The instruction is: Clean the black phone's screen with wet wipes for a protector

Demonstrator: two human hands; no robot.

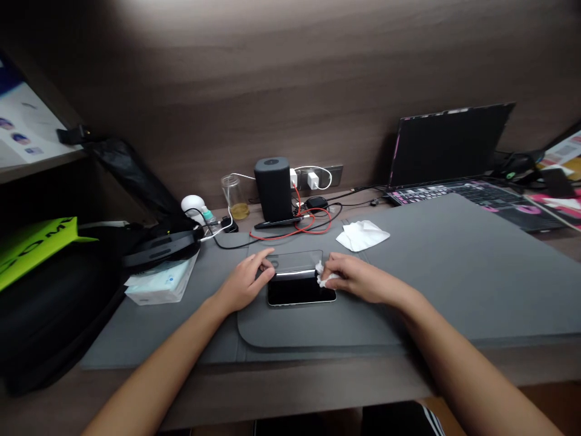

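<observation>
A black-screened phone [297, 293] lies flat on the grey desk mat, its long side running left to right. Just behind it, a clear phone-sized cover [297, 260] stands tilted up, with glare along its lower edge; whether it is a case or a screen protector I cannot tell. My left hand [245, 280] grips the cover's left end between thumb and fingers. Pinched in my right hand [351, 277] is a crumpled white tissue [321, 277], held against the cover's right end. A folded white tissue [363, 235] rests behind my right hand.
A tissue pack [166, 281] lies to the left, beside a black bag [40, 327]. At the back stand a black speaker [273, 191] and a glass jar [235, 197], among red and black cables [313, 224]. An open laptop [449, 148] is at right on the grey mat's [454, 272] far side.
</observation>
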